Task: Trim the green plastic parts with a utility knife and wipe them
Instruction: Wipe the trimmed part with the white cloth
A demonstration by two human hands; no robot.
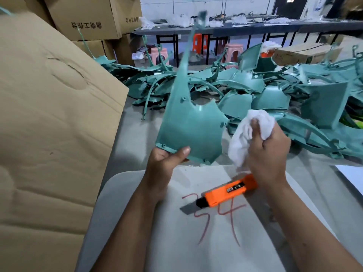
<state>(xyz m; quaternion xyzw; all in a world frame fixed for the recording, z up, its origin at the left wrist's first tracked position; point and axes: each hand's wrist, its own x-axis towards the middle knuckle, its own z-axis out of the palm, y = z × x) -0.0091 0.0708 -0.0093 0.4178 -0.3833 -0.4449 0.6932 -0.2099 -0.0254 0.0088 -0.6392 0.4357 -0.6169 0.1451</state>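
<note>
1. left hand (pixel 165 161) is gripping a green part (pixel 188 130) upright above the counter (pixel 137 222).
2. right hand (pixel 267 152) is clutching a cloth (pixel 247 134); wiping seems underway.
3. knife (pixel 227 191) is lying near the counter's far edge; a pile (pixel 255 85) is waiting.

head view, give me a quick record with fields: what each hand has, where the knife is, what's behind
left hand: left hand grips the bottom edge of a green plastic part, held upright
right hand: right hand holds a bunched white cloth, apart from the part
knife: orange utility knife lies untouched on the white board with red marks
behind: pile of green parts on the floor
left side: cardboard box
</note>
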